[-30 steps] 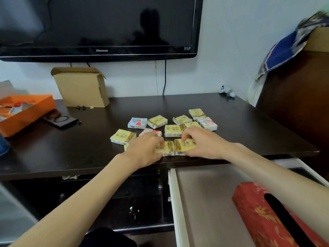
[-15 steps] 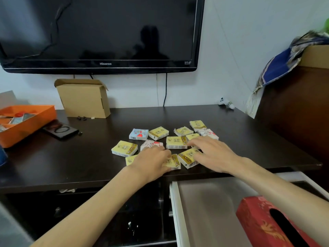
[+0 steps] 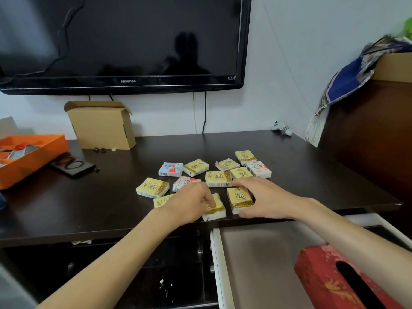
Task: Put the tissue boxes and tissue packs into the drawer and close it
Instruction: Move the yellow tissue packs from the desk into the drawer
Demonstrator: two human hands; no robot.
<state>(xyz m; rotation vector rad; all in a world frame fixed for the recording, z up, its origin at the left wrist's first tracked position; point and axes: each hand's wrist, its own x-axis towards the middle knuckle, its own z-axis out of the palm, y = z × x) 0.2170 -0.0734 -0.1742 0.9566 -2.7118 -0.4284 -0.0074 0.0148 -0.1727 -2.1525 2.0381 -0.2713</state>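
While both forearms reach over the front edge of the dark tabletop (image 3: 111, 197), each hand rests on a separate small tissue pack near that edge. The left hand (image 3: 189, 204) lies curled over a yellow pack (image 3: 215, 208), fingers pressed on its top; whether the pack is actually gripped cannot be told. The right hand (image 3: 263, 199) is spread wide, thumb at the near side and fingers at the far side of a second yellow pack (image 3: 239, 199), bracketing it without a visible closed hold. Another yellow pack (image 3: 161, 200) shows partly from under the left hand. The remaining tissue packs (image 3: 218, 178), yellow ones and white ones with red hearts, lie scattered flat on the tabletop just beyond the hands. Below the front edge, the drawer (image 3: 215, 264) stands pulled out, and a red tissue box (image 3: 323, 279) sits inside it at the right. A cardboard box (image 3: 100, 128) and an orange tray (image 3: 33, 157) occupy the left rear of the tabletop, beneath a wall-mounted television (image 3: 124, 41).
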